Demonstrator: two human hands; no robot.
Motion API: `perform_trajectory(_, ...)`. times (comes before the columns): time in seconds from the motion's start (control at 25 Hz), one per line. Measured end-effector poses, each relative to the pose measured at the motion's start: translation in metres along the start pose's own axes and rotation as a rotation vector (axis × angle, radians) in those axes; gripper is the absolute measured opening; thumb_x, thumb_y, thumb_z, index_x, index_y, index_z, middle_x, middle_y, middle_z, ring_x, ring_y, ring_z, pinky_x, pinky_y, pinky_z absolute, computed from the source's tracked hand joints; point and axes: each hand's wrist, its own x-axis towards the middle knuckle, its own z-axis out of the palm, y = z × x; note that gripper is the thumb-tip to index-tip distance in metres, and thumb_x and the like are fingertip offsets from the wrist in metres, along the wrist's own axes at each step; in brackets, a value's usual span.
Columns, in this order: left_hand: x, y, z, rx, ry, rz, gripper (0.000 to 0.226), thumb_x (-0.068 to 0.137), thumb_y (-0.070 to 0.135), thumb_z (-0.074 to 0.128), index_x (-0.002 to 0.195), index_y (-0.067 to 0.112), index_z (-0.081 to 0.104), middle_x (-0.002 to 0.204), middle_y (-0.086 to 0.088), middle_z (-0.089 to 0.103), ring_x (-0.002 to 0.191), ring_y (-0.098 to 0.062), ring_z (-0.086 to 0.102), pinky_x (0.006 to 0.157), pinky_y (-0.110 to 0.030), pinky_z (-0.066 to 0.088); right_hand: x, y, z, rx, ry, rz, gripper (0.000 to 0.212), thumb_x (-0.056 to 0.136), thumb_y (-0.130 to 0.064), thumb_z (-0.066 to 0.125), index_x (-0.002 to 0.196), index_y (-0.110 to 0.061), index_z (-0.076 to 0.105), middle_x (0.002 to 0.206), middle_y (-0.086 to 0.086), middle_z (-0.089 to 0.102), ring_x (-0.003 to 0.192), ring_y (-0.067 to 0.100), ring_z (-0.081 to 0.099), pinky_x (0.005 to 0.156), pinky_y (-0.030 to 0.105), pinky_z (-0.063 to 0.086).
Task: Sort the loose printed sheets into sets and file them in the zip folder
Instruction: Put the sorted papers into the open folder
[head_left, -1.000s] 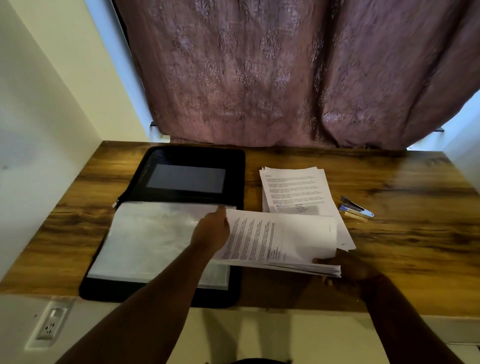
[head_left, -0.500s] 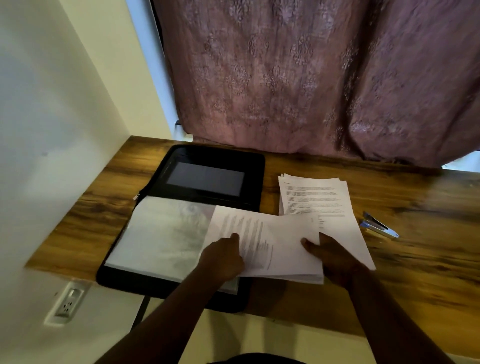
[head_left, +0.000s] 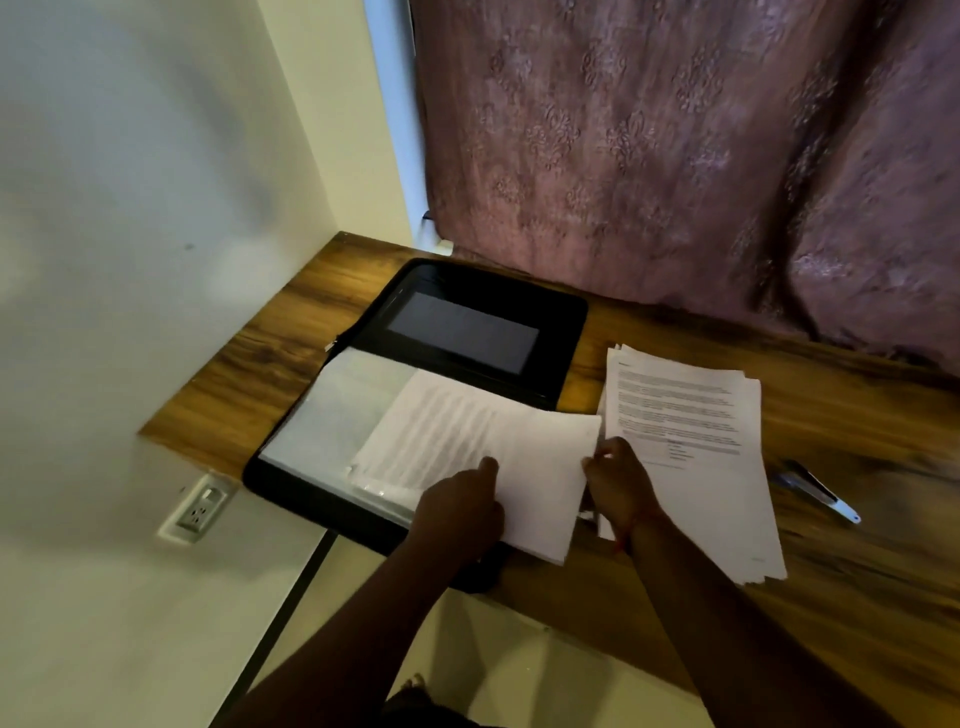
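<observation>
A black zip folder (head_left: 483, 291) lies open on the wooden desk (head_left: 857, 499), a clear plastic sleeve (head_left: 332, 421) spread over its near half. A set of printed sheets (head_left: 478, 441) lies partly over the sleeve. My left hand (head_left: 460, 512) grips the set at its near edge, thumb on top. My right hand (head_left: 621, 483) pinches the set's right edge. To the right, a stack of loose printed sheets (head_left: 696, 447) rests on the desk.
A small blue-and-silver stapler (head_left: 821, 496) lies right of the stack. A mauve curtain (head_left: 675, 156) hangs behind the desk. A white wall (head_left: 130, 208) closes the left side, with an outlet (head_left: 200, 512) below the desk edge.
The set of sheets has moved left, further over the folder's sleeve. Both hands moved left with it; my right hand shifted from under the set's corner to its right edge.
</observation>
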Motion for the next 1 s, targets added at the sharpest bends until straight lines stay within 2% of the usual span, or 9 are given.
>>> perform_trajectory(0.08,-0.001,-0.002,-0.003,-0.012,0.008,0.006,0.047,0.097,0.023,0.042,0.143,0.017,0.034,0.125,-0.008,0.059,0.108,-0.027,0.060,0.086,-0.035,0.050,0.000,-0.008,0.012,-0.007,-0.022,-0.015,0.016,0.094,-0.018,0.054,0.110,-0.017,0.053,0.106,0.006,0.061,0.085,0.019,0.061,0.060,0.030,0.054)
perform_trajectory(0.12,-0.002,-0.005,-0.002,-0.018,-0.013,0.011,0.047,0.096,0.023,0.043,0.142,0.017,0.034,0.124,-0.007,0.060,0.107,-0.027,0.061,0.085,-0.035,0.051,-0.002,-0.008,0.014,-0.019,-0.004,-0.014,0.013,0.094,-0.019,0.055,0.107,-0.017,0.055,0.103,0.005,0.062,0.083,0.019,0.061,0.058,0.031,0.054)
perform_trajectory(0.24,-0.002,-0.017,-0.001,-0.029,-0.083,0.075,0.050,0.096,0.024,0.046,0.143,0.016,0.031,0.122,-0.008,0.060,0.105,-0.026,0.061,0.083,-0.036,0.050,-0.008,0.003,0.015,-0.064,0.102,-0.007,0.006,0.092,-0.019,0.057,0.098,-0.020,0.057,0.099,0.004,0.064,0.088,0.025,0.064,0.077,0.045,0.058)
perform_trajectory(0.4,0.004,-0.027,0.006,-0.046,0.043,0.371,0.047,0.096,0.026,0.048,0.137,0.004,0.038,0.104,-0.012,0.063,0.089,-0.030,0.063,0.076,-0.038,0.051,-0.012,-0.009,0.042,-0.146,0.176,-0.061,0.014,0.096,-0.013,0.054,0.109,-0.014,0.058,0.106,0.000,0.056,0.095,0.017,0.052,0.070,0.022,0.042)
perform_trajectory(0.48,0.008,-0.036,0.004,-0.098,0.133,0.533,0.037,0.092,0.025,0.051,0.121,0.003,0.049,0.086,-0.010,0.063,0.070,-0.028,0.063,0.059,-0.030,0.044,-0.009,-0.025,0.064,-0.124,0.127,-0.081,0.016,0.095,-0.011,0.055,0.110,-0.013,0.059,0.107,0.001,0.057,0.097,0.019,0.053,0.079,0.028,0.041)
perform_trajectory(0.56,0.018,-0.046,0.006,-0.152,0.146,0.649,0.032,0.089,0.026,0.050,0.109,0.001,0.055,0.077,-0.011,0.064,0.061,-0.028,0.062,0.054,-0.027,0.042,-0.006,-0.031,0.081,-0.044,0.031,-0.056,0.017,0.091,-0.006,0.057,0.106,-0.011,0.061,0.107,0.007,0.061,0.099,0.024,0.058,0.084,0.035,0.047)
perform_trajectory(0.68,0.022,-0.049,-0.004,-0.184,0.052,0.652,0.035,0.094,0.025,0.052,0.122,0.003,0.051,0.096,-0.014,0.067,0.078,-0.032,0.065,0.070,-0.037,0.053,-0.010,-0.028,0.090,0.123,0.003,0.030,0.018,0.088,-0.004,0.061,0.105,-0.011,0.063,0.105,0.016,0.065,0.097,0.031,0.063,0.090,0.046,0.054)
perform_trajectory(0.84,0.021,-0.057,-0.007,-0.248,-0.026,0.615,0.041,0.096,0.025,0.048,0.132,0.005,0.045,0.109,-0.017,0.065,0.092,-0.034,0.065,0.083,-0.043,0.054,-0.012,-0.027,0.101,0.246,-0.041,0.088,0.022,0.084,-0.009,0.071,0.105,-0.006,0.065,0.099,0.020,0.068,0.090,0.033,0.068,0.077,0.040,0.058)
perform_trajectory(1.0,0.030,-0.068,-0.005,-0.314,-0.101,0.608,0.037,0.099,0.026,0.046,0.133,0.010,0.043,0.108,-0.015,0.066,0.093,-0.031,0.065,0.082,-0.043,0.055,-0.005,-0.028,0.104,0.233,-0.121,0.114,0.028,0.083,-0.014,0.075,0.108,-0.009,0.065,0.105,0.018,0.069,0.094,0.033,0.069,0.083,0.046,0.059)
